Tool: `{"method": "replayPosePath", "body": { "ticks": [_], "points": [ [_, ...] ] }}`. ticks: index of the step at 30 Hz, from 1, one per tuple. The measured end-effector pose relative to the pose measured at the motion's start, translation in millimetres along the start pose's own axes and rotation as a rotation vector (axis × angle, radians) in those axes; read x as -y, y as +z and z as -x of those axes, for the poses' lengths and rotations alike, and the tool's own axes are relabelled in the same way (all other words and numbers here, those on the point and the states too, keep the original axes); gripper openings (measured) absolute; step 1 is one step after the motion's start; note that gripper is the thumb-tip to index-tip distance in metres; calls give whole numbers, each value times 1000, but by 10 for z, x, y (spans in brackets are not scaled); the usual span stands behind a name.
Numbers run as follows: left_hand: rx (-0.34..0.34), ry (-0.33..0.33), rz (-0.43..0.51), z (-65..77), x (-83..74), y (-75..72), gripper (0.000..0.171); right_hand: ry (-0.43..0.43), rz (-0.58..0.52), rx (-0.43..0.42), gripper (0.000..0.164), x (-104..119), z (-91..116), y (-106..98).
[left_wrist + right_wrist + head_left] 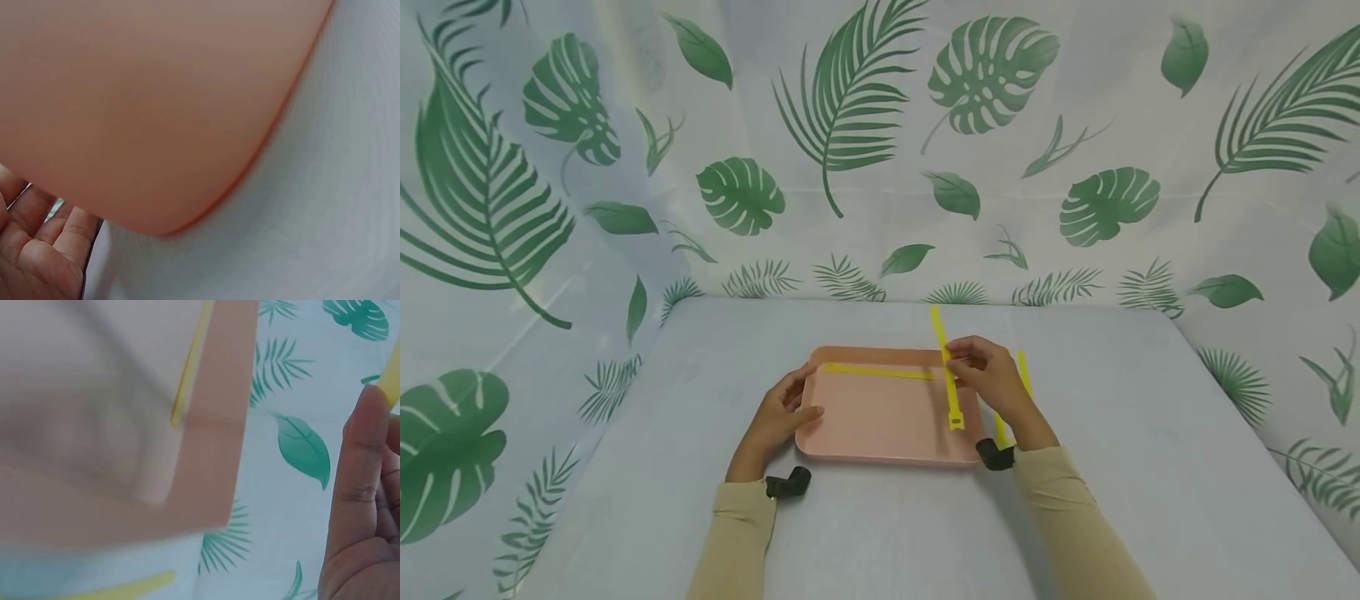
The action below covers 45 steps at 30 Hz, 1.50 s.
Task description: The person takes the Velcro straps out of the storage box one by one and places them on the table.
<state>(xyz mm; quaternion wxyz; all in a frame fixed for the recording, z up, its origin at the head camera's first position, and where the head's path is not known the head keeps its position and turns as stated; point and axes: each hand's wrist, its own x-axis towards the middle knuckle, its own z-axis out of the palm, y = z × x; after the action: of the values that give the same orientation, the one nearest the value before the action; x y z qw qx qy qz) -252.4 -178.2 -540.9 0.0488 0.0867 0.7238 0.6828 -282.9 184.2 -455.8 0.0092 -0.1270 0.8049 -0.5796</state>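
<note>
My left hand (781, 414) holds the left end of a shallow pink tray (872, 421), with the thumb over the rim. In the left wrist view the curled fingers (67, 234) are partly hidden behind the tray's edge. Above the tray's right part, my right hand (992, 375) pinches a yellow hook-and-loop cable tie (953, 392) between thumb and fingertips; its slotted end hangs down. Another yellow cable tie (880, 372) lies flat inside the tray along the far side. Its plain end (182, 400) shows in the right wrist view.
Right of the tray, more yellow strap (1024, 367) lies on the white tabletop (880, 533), partly covered by my right hand and wrist; I cannot tell whether it is one piece or two. A leaf-patterned curtain (880, 192) encloses the table's back and sides.
</note>
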Motion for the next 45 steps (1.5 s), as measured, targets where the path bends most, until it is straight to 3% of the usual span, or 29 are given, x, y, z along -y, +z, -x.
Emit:
{"method": "replayPosePath", "body": {
  "ticks": [14, 45],
  "points": [
    [-25, -25, -10, 9, -25, 21, 80, 11, 14, -33, 28, 2, 102, -193],
    [-24, -21, -18, 9, -9, 27, 80, 111, 92, -89, 35, -348, 337, -711]
  ]
}}
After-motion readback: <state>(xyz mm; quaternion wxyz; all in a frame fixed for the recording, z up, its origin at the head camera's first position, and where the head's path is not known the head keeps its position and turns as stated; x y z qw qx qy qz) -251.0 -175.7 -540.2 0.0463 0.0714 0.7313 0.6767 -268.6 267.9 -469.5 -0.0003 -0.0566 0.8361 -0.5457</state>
